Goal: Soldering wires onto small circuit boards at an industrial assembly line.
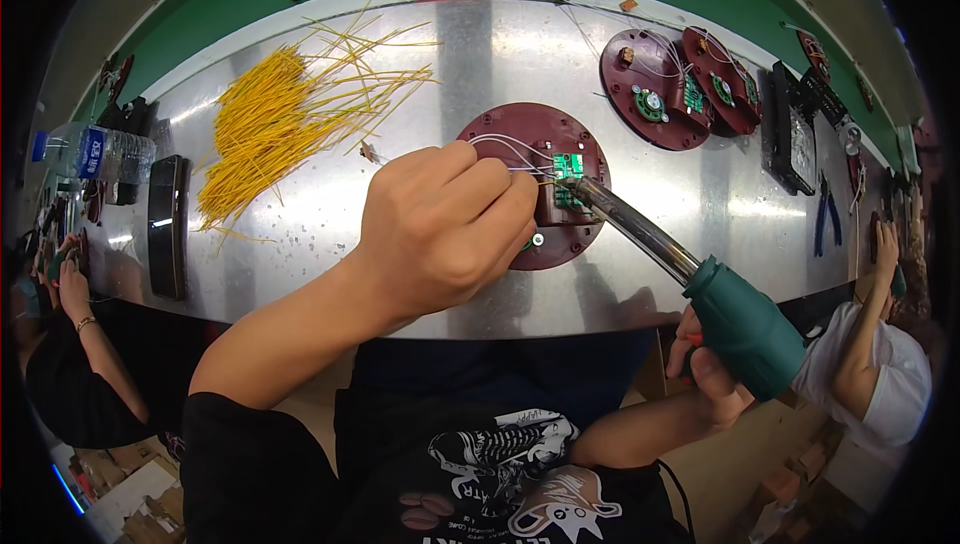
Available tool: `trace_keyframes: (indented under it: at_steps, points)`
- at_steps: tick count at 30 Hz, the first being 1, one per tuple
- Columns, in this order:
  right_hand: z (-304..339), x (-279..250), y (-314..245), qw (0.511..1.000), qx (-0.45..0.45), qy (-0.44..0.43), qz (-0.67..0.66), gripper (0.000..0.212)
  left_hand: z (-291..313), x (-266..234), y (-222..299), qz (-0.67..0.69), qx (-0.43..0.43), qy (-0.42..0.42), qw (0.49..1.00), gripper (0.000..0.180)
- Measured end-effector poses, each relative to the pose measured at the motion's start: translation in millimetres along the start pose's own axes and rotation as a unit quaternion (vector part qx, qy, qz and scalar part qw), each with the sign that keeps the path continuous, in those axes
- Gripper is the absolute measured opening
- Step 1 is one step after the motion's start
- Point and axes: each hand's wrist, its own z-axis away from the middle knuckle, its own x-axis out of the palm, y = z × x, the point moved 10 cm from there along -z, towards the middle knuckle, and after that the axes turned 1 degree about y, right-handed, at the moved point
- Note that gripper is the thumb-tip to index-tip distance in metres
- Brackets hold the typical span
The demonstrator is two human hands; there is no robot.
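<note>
My left hand (450,224) is closed in a pinch just left of a small green circuit board (568,166), and a thin wire runs from its fingertips to the board. The board sits on a round dark-red plastic housing (510,122) lying on the metal table. White wires (505,141) loop over the housing behind my knuckles. From the right, my right hand (712,379) grips the dark green handle of a soldering iron (745,324). The iron's tip touches or hovers right at the board; which one, I cannot tell. My left hand hides part of the housing.
A heap of thin yellow wires (255,134) spreads over the metal table (330,274), left of the housing. Further left are a phone (167,229) and a plastic bottle (100,154). More red housings (640,69), a black case (790,129) and pliers (827,216) lie rightward. People work at both sides.
</note>
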Motion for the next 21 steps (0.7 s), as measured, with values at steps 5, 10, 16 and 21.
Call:
trace_keyframes:
  at_steps: [5, 10, 16, 21]
  points:
    - [-4.4, 5.5, -10.8, 0.993, -0.077, -0.069, 0.055, 0.039, -0.1, 0.8, -1.1, -0.004, -0.005, -0.006, 1.000, 0.023]
    - [-2.6, 0.9, -5.1, 0.999, -0.005, 0.013, 0.049, 0.035, 1.1, 1.9, -2.0, -0.007, -0.013, -0.016, 1.000, 0.023]
    - [-0.3, -0.4, -0.3, 0.997, 0.008, -0.004, 0.082, 0.031, 1.4, 2.5, -2.7, -0.010, -0.013, -0.012, 1.000, 0.020]
    - [0.5, -1.6, -0.3, 0.994, 0.016, -0.001, 0.109, 0.029, 1.7, 3.1, -2.4, -0.028, -0.010, -0.012, 0.999, 0.015]
